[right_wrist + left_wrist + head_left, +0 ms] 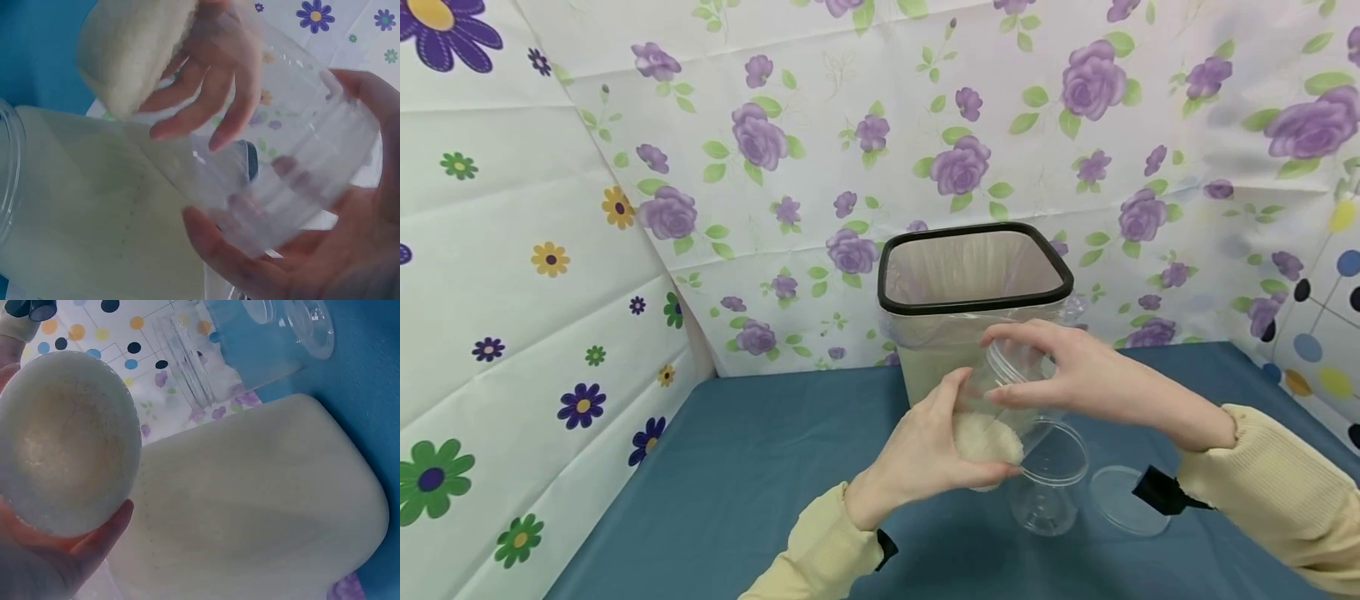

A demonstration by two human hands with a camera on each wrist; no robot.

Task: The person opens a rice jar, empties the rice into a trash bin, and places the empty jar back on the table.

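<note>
A clear plastic jar (977, 392) is held tilted in the air, with pale rice-like grains (987, 438) heaped in its lower end. My left hand (921, 446) grips the jar around that lower end; the left wrist view shows its round bottom (69, 447) close up. Curled around the ridged upper end is my right hand (1063, 375), its thumb and fingers on opposite sides. Whether a lid sits on that end, I cannot tell. Below stands a second clear container (1047, 504) with a wide round rim. To its right a clear round lid (1127, 502) lies flat.
A pale waste bin (925, 358) with a black rim and a clear liner stands just behind the hands. Blue cloth (760, 500) covers the table. Flower-printed sheets (805, 167) hang at the back and sides.
</note>
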